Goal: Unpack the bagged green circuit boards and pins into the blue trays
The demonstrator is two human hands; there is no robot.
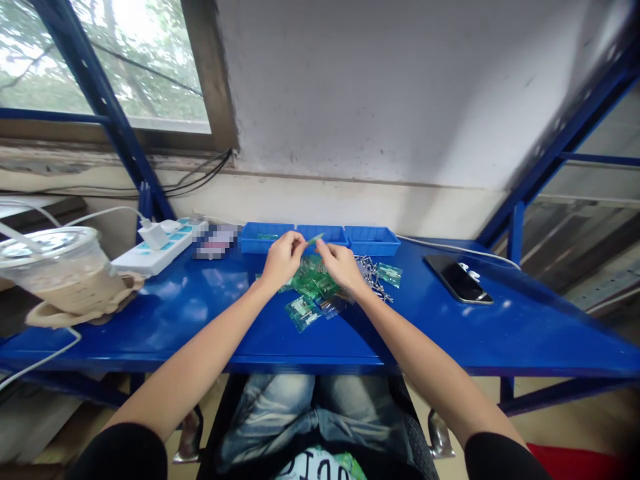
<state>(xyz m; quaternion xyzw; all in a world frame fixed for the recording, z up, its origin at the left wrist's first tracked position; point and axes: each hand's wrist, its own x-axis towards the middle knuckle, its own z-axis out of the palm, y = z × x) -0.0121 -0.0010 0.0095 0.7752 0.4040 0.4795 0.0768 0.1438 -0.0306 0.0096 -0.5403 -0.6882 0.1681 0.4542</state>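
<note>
In the head view, the left hand (286,257) and right hand (342,264) pinch, fingertips nearly closed, what looks like a small green packet (315,239) between them, above the pile of green packets (316,279) on the blue table (190,327).

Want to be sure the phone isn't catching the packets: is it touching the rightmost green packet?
Apart. The head view shows bare blue table between the rightmost green packet and the phone.
</note>
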